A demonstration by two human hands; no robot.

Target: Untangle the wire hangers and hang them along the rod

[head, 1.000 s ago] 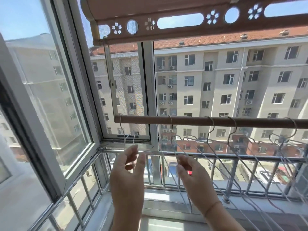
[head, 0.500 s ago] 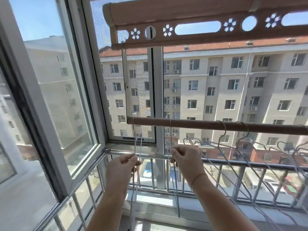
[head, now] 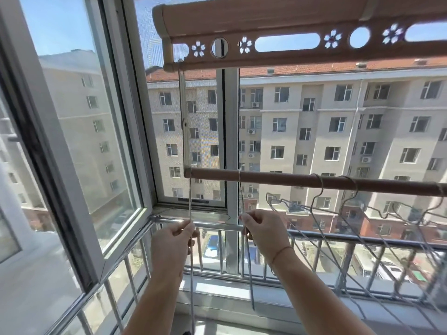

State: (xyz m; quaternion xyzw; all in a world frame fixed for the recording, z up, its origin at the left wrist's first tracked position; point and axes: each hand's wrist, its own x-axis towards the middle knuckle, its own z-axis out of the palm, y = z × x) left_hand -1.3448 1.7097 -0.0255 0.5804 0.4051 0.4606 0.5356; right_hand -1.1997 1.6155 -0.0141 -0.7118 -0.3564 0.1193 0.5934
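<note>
A: Left hand (head: pixel 173 240) pinched the end hanger (head: pixel 190 199), hooked at the rod's (head: pixel 278 178) left tip. Right hand (head: pixel 263 234) pinched the next hanger (head: pixel 240 189), also on the rod.
B: Risk?
A: End hanger sat at the very tip — a leftward tug could slip it off. Further right, the cluster (head: pixel 343 206) looked interlocked; pulling might drag neighbours along.
B: Unclear?
A: Both held hangers were edge-on, the end hanger's bottom cut off. Cluster's crossings and count — unreadable at the frame edge.

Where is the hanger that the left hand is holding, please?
In the head view, the leftmost hanger hangs at the left end of the rod, pinched by the left hand; the second hanger, in the right hand, is its right neighbour.
</note>
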